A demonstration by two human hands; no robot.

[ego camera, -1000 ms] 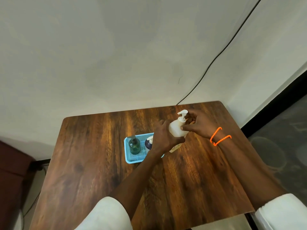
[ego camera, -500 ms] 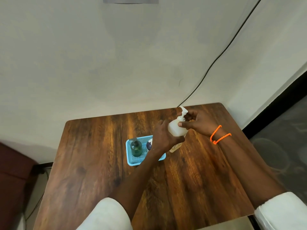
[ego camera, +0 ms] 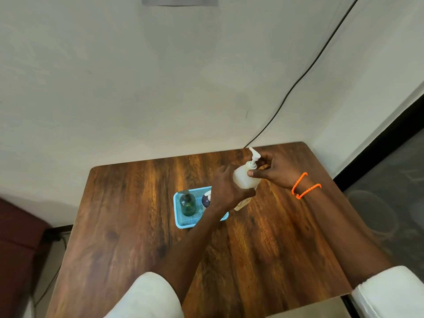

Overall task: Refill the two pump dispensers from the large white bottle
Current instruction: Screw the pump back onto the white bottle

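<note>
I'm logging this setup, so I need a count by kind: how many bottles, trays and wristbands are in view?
Bottles: 3, namely the white bottle gripped by the left hand and right hand, the green dispenser, and the dark dispenser
Trays: 1, the blue tray
Wristbands: 2, the orange bands
Total: 6

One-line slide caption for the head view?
Left hand grips the large white bottle while right hand works its pump, beside two dispensers in a blue tray.

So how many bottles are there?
3. A green bottle and a purple bottle, half hidden, in the tray; the white bottle in both hands.
</note>
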